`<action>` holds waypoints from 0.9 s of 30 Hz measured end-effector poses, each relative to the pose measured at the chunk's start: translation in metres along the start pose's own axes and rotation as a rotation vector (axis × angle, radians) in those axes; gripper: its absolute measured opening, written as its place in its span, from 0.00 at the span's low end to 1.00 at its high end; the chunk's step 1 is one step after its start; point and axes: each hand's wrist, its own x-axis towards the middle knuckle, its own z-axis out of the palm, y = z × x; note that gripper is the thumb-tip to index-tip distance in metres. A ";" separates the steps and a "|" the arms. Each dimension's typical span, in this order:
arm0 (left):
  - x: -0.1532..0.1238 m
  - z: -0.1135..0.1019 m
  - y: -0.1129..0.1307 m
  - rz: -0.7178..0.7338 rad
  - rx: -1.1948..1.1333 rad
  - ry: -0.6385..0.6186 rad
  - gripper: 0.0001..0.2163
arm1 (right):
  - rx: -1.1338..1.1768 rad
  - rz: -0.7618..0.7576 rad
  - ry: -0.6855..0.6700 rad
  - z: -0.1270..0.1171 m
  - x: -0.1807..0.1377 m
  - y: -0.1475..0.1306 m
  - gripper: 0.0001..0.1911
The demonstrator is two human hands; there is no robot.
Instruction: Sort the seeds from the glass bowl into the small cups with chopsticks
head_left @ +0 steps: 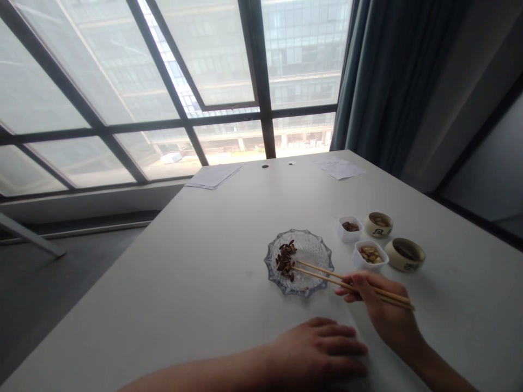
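My right hand [379, 302] grips a pair of wooden chopsticks [327, 275], held a little apart. Their tips reach into a scalloped clear glass plate [322, 247], at the edge of a pile of dark brown seeds [285, 260] on its left side. Whether the tips pinch a seed is too small to tell. My left hand [321, 348] lies flat on the white table in front of the plate, fingers stretched to the right, holding nothing.
Right of the plate stand a white tub of dark seeds [350, 228], a white tub of pale nuts [370, 255] and two cream ceramic cups, one behind [378, 224] and one nearer [405, 255]. Papers [214, 176] and a crumpled sheet [341, 167] lie at the table's far end.
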 end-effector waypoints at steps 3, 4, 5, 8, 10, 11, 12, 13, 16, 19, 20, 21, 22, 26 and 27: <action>0.001 -0.001 0.001 -0.004 0.005 0.009 0.20 | -0.015 -0.010 -0.031 0.002 -0.002 -0.002 0.23; 0.001 -0.001 0.001 -0.006 0.004 0.011 0.20 | -0.017 -0.017 -0.040 0.002 -0.003 -0.002 0.23; 0.001 -0.001 0.002 -0.008 0.001 0.012 0.20 | -0.017 -0.022 -0.050 0.003 -0.004 -0.002 0.23; 0.001 0.000 0.002 -0.008 -0.004 0.016 0.20 | -0.013 -0.035 -0.069 0.004 -0.004 0.002 0.22; 0.001 0.001 0.001 -0.006 -0.002 0.025 0.20 | -0.022 -0.068 -0.079 0.003 -0.003 0.006 0.21; 0.001 0.002 0.001 -0.004 -0.001 0.030 0.20 | -0.033 -0.092 -0.085 0.002 -0.002 0.008 0.21; 0.000 0.002 0.000 -0.001 0.000 0.036 0.20 | -0.045 -0.119 -0.097 0.001 -0.001 0.009 0.20; 0.000 0.003 0.000 0.003 -0.001 0.040 0.20 | -0.056 -0.145 -0.118 0.000 0.000 0.011 0.19; 0.000 0.004 -0.001 0.008 -0.007 0.044 0.19 | -0.071 -0.196 -0.183 -0.001 0.003 0.015 0.16; 0.000 0.005 -0.002 0.009 -0.014 0.046 0.18 | -0.058 -0.216 -0.225 0.000 0.005 0.019 0.15; 0.001 0.005 -0.002 0.010 -0.017 0.048 0.18 | -0.049 -0.214 -0.233 0.001 0.005 0.020 0.15; 0.001 0.005 -0.002 0.011 -0.019 0.049 0.18 | -0.038 -0.209 -0.239 0.001 0.005 0.022 0.16; 0.001 0.005 -0.002 0.011 -0.022 0.050 0.18 | -0.024 -0.202 -0.244 0.002 0.005 0.023 0.16; 0.002 0.004 -0.001 0.008 -0.023 0.050 0.19 | -0.011 -0.210 -0.251 0.003 0.004 0.025 0.15; 0.002 0.004 -0.001 0.009 -0.023 0.050 0.19 | -0.021 -0.231 -0.249 0.003 0.004 0.024 0.14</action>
